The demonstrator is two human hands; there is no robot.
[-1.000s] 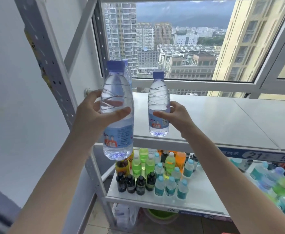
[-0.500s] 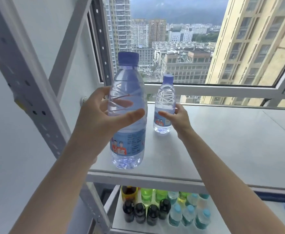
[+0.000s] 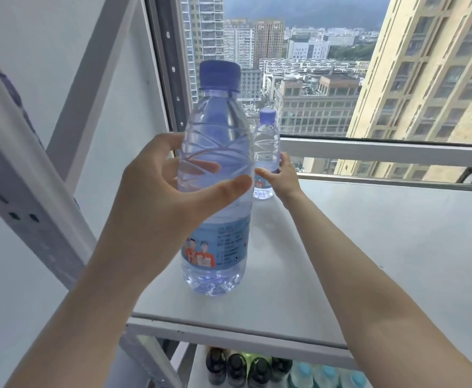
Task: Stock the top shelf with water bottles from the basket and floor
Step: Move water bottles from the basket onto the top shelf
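The near bottle [image 3: 218,130] carries a blue label with two figures in orange tops; the small print beside them is too blurred to read. The far bottle [image 3: 267,141] shows a corner of the same label, mostly hidden by the right hand [image 3: 283,179]. Both have blue caps and clear water. The left hand [image 3: 150,197] has its grip curled round the near bottle's ribbed middle, thumb across the front, fingers behind. That bottle is upright over the front left of the top shelf [image 3: 369,247]; whether its base touches cannot be told. The right grip wraps the far bottle low down, which stands at the shelf's back by the window
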